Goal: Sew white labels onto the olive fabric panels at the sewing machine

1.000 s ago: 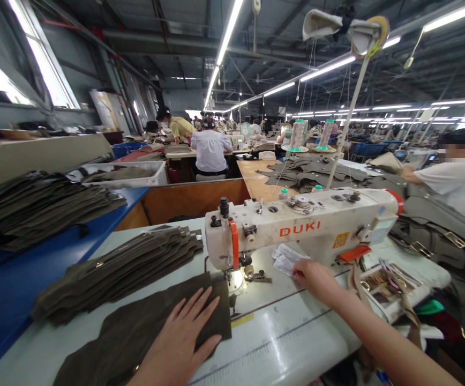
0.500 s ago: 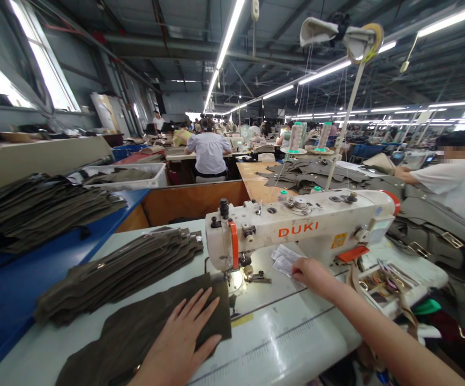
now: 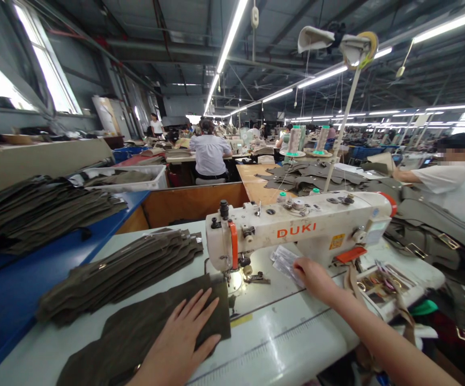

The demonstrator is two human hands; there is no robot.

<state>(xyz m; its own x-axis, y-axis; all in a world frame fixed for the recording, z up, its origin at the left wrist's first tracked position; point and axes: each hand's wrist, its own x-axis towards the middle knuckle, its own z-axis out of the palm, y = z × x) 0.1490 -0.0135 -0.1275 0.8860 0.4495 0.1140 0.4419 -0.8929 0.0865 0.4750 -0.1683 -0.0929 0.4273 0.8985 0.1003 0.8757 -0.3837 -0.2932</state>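
My left hand point(image 3: 186, 332) lies flat with spread fingers on a dark olive fabric piece point(image 3: 136, 321), whose right edge reaches near the needle area of a white sewing machine point(image 3: 297, 228). Under the machine's arm, my right hand point(image 3: 315, 276) has its fingers closed on the lower end of some small whitish translucent labels point(image 3: 284, 261), which rest on the machine bed. How many labels there are cannot be made out.
A stack of olive pieces point(image 3: 124, 273) lies left of the machine, more on a blue table point(image 3: 107, 230). A tray of small tools point(image 3: 389, 284) sits at right. A thread stand point(image 3: 343, 128) rises behind. A person point(image 3: 457, 177) works at far right.
My right hand has shifted slightly, and more of the whitish labels shows beside its fingers. My left hand stays in place on the fabric.
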